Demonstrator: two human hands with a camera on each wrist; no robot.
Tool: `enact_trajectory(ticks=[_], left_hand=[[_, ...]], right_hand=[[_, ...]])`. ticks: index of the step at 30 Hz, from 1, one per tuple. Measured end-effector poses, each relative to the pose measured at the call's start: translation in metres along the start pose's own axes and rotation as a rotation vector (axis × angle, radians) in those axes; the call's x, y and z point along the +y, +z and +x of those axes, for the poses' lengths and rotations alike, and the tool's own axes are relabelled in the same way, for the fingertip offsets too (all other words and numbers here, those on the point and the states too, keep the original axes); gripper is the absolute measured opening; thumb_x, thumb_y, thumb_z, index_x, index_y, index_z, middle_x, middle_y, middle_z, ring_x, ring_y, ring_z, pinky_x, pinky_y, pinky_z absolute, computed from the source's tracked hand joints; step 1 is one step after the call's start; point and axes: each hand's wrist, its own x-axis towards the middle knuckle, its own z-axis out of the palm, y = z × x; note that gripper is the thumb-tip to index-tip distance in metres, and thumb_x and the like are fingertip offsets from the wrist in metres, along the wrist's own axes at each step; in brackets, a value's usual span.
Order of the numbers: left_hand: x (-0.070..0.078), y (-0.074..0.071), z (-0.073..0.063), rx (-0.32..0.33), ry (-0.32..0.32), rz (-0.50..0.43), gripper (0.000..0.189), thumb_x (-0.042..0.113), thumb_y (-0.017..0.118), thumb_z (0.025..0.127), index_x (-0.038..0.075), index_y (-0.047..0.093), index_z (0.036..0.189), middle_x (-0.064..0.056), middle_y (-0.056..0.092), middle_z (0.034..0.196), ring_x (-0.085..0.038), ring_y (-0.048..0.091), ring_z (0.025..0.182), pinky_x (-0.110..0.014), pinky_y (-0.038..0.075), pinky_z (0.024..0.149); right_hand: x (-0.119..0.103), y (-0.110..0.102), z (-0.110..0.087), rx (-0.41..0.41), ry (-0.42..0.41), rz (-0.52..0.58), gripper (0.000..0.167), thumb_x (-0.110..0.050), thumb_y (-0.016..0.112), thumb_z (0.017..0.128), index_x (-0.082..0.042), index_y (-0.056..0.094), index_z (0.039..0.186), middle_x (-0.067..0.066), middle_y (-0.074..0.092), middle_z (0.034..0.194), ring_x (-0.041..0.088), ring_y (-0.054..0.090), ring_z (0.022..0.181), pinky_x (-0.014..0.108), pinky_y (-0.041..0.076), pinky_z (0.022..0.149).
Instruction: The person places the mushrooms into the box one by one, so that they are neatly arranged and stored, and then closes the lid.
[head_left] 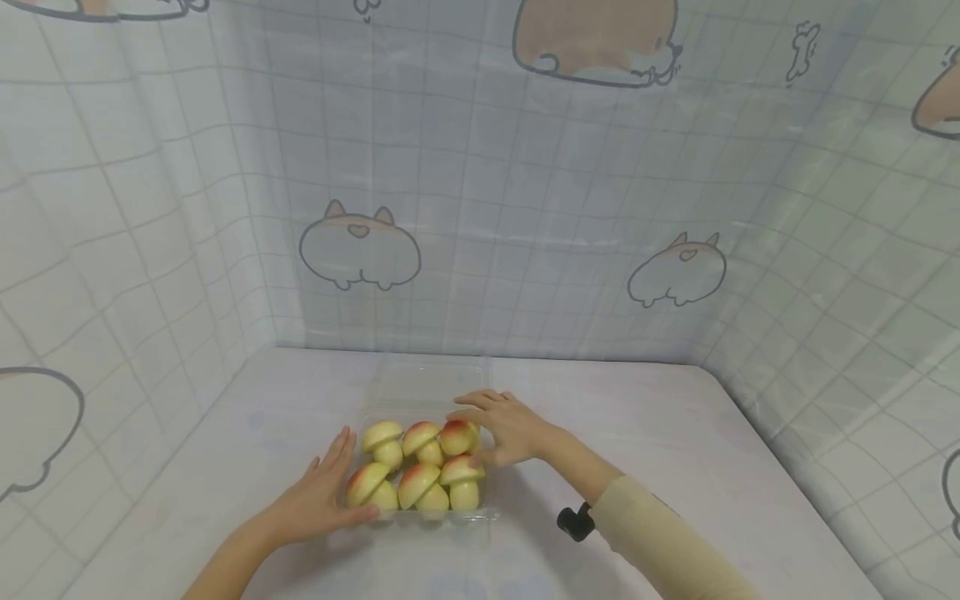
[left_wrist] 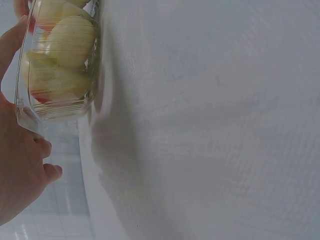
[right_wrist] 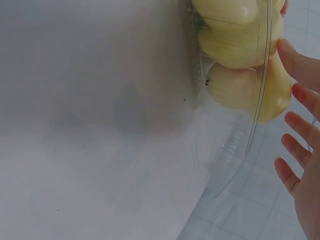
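A clear plastic box (head_left: 480, 516) on the table holds several yellow, red-blushed mushroom-shaped pieces (head_left: 418, 481) in two rows. Its transparent lid (head_left: 427, 383) lies folded back behind it. My left hand (head_left: 315, 500) is at the box's left side, fingers extended along it and thumb at the front edge. In the left wrist view, the thumb (left_wrist: 15, 42) meets the box rim. Over the back right corner, my right hand (head_left: 510, 429) has its fingers spread above the pieces. The right wrist view shows its thumb (right_wrist: 295, 62) at one piece, the other fingers apart.
The pale table (head_left: 637, 442) extends around the box, most widely to the right. A patterned cloth wall (head_left: 487, 217) rises behind the table and along both sides. A small black device (head_left: 576, 522) sits by the right wrist.
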Motion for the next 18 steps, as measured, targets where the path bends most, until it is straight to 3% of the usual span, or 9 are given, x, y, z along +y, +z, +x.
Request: enact_trajectory(ticks=[18], left_hand=[[-0.003, -0.002, 0.0016, 0.003, 0.005, -0.006, 0.112, 0.051, 0.071, 0.081, -0.016, 0.008, 0.146, -0.035, 0.001, 0.153, -0.051, 0.01, 0.139, -0.072, 0.008, 0.104]], right_hand=[[-0.0004, -0.0026, -0.0015, -0.004, 0.035, 0.021, 0.082, -0.063, 0.067, 0.078, -0.025, 0.041, 0.146, 0.001, 0.038, 0.151, 0.022, 0.032, 0.138, 0.059, 0.031, 0.106]])
